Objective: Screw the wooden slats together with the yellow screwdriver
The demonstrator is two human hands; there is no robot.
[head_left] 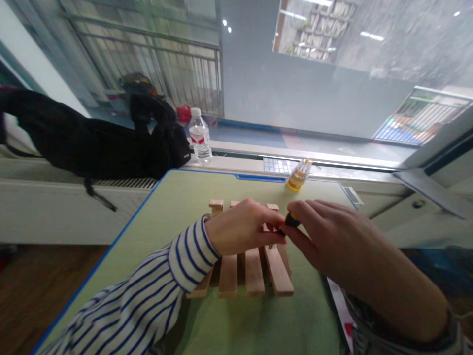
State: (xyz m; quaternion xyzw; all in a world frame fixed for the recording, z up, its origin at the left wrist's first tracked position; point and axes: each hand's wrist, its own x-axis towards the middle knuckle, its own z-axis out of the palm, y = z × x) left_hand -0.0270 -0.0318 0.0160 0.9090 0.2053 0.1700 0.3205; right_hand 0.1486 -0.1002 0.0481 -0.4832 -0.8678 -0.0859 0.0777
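Near side of counter [295, 325] is open; R arm [399, 281] crosses the R edge, so more room L. Wood slats [254, 273] sit mid-counter under L hand [240, 227], its fingers drawn in, can't tell exact hold. R hand [328, 234]: fingers pinch dark handle [291, 220]. Step: prob. working handle at rightmost slat [280, 276]; next move calls for steady hold. Small bottle [297, 178] nr far edge, water bottle [201, 140] beyond.

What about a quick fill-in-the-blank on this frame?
1. The left hand is above slats made of ____.
2. The dark piece in the right hand shows a patch of ____.
3. The left sleeve has a pattern of ____.
4. The tabletop is edged in ____.

Missing words: wood; yellow; stripes; blue.
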